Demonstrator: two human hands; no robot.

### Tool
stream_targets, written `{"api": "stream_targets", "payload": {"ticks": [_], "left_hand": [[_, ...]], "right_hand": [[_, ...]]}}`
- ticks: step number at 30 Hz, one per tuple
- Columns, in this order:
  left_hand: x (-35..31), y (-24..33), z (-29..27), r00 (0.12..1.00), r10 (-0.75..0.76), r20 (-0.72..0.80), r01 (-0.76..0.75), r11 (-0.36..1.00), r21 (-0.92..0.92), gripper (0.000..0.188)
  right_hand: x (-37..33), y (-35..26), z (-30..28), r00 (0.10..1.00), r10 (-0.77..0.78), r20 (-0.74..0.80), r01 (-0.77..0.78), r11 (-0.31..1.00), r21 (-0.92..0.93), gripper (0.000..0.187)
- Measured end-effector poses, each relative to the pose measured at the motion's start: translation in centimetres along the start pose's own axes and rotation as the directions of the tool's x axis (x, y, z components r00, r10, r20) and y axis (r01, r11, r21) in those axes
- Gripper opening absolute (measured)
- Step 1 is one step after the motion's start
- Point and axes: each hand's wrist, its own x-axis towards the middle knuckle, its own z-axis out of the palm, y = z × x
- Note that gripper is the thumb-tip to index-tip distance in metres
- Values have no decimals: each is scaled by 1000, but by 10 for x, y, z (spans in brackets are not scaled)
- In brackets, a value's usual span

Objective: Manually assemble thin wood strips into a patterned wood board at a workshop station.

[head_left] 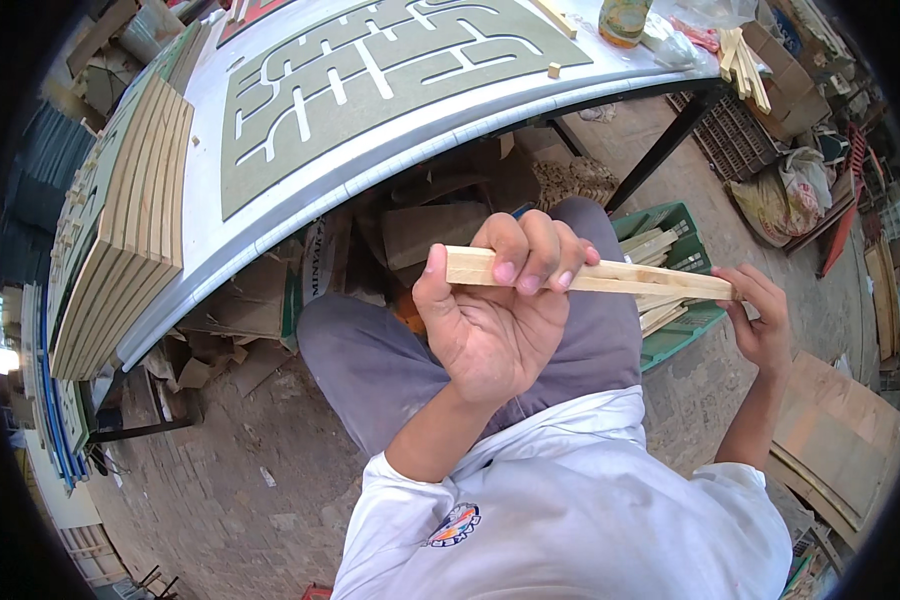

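Note:
A pale wooden strip is held up in front of my lap, tilted slightly down to the right. My left hand grips its left part, palm turned up and fingers curled over the top. The thumb rises beside the strip's near end. At the far right end, my right hand pinches the strip between thumb and fingers. Behind the strip, beside my knee, a green plastic crate holds several more wooden pieces.
A white table curves across the front, bearing a grey-green board with cut slots. Layered panels are stacked at its left end. A jar and loose sticks sit at the right. Flat boards lie right of me.

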Motion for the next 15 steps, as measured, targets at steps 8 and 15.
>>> {"api": "stream_targets", "payload": {"ticks": [8, 15], "left_hand": [[0, 1, -2, 989, 110, -101, -53, 891, 451, 42], [-1, 3, 1, 941, 185, -285, -21, 869, 494, 28]], "right_hand": [[-1, -5, 0, 990, -23, -141, 9, 995, -98, 37], [-3, -3, -4, 969, -114, -220, 71, 978, -197, 41]]}}
